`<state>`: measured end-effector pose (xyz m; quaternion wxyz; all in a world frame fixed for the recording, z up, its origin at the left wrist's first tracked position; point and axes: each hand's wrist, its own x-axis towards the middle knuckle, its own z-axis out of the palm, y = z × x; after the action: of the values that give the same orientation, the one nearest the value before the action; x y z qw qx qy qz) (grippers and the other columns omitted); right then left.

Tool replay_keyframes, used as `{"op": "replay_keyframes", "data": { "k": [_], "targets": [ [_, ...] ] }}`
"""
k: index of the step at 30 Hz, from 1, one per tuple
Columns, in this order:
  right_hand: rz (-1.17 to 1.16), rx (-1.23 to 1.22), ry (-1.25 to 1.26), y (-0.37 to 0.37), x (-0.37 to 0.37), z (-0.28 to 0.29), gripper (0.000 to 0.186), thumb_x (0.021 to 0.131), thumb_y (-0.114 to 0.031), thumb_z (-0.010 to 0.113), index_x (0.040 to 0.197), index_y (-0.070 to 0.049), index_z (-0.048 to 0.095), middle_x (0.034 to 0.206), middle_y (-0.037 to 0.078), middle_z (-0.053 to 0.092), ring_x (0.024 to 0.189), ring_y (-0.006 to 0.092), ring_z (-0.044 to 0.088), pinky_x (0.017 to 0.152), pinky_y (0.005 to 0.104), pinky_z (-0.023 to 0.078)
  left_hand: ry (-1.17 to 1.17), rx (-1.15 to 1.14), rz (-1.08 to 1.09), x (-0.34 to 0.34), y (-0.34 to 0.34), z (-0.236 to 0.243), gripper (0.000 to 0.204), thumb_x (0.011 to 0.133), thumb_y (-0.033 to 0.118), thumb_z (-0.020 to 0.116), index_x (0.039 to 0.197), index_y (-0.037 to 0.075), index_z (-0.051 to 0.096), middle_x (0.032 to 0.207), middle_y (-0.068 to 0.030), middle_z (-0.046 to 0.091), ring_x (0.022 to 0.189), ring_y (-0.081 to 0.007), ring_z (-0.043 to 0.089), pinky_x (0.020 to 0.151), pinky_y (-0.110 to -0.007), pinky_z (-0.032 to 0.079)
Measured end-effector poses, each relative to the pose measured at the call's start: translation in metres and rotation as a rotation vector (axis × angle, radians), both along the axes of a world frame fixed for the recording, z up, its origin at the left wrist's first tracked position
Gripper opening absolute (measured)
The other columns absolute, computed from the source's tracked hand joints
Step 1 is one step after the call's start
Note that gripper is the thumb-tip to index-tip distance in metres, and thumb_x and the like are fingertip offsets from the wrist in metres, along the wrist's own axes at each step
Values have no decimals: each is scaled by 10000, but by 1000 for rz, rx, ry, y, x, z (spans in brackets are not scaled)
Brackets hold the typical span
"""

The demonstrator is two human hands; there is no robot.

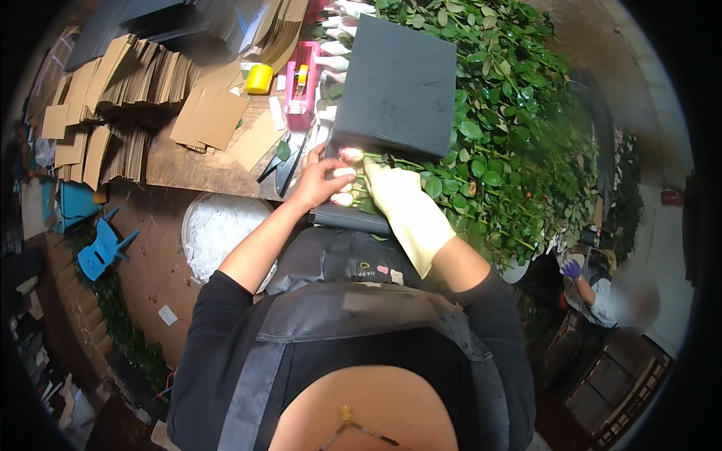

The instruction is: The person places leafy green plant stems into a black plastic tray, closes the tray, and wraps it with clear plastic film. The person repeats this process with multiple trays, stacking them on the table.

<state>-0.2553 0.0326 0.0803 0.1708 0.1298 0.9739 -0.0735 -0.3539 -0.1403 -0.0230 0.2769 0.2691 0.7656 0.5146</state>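
My left hand (323,180) pinches a pale rose head (342,172) at the left side of a row of pink and cream roses (349,155). My right hand (380,184), in a long pale yellow glove, is closed around the rose stems just right of the heads, its fingertips partly hidden. The roses lie on a dark corrugated sheet (350,220), just below a large dark corrugated panel (395,79). Black-handled scissors (284,165) lie left of my left hand, beside a pink tape dispenser (301,101).
Dense leafy stems (519,128) fill the right side. Cardboard stacks (120,75) and a yellow tape roll (259,79) occupy the wooden table (165,161). A white bin (218,229) and blue chair (101,248) stand lower left. A co-worker in a purple glove (571,268) is at right.
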Motion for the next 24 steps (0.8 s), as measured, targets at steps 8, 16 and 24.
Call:
{"op": "replay_keyframes", "data": {
  "k": [8, 16, 24],
  "targets": [
    [137, -112, 154, 30, -23, -18, 236, 967, -358, 614, 975, -129, 667, 832, 152, 726, 804, 355, 714, 717, 493, 542, 148, -7, 17, -1, 2, -1, 763, 769, 367, 876, 1341, 32, 498, 1444, -279, 414, 1429, -402, 356, 1151, -464, 316],
    [121, -1, 231, 20, -14, -29, 172, 924, -290, 613, 945, -135, 683, 844, 128, 741, 778, 344, 731, 722, 482, 567, 13, -160, -27, -20, 23, 9, 692, 769, 463, 849, 1274, 25, 666, 1464, -296, 403, 1427, -403, 351, 1179, -443, 323],
    [-112, -357, 311, 14, -11, 10, 309, 928, -144, 585, 1216, -104, 690, 1081, 171, 724, 1001, 382, 689, 897, 465, 547, 46, -51, 93, -12, 21, 7, 446, 770, 347, 878, 1144, 127, 780, 1462, -279, 444, 1398, -393, 420, 1165, -448, 356]
  ]
}}
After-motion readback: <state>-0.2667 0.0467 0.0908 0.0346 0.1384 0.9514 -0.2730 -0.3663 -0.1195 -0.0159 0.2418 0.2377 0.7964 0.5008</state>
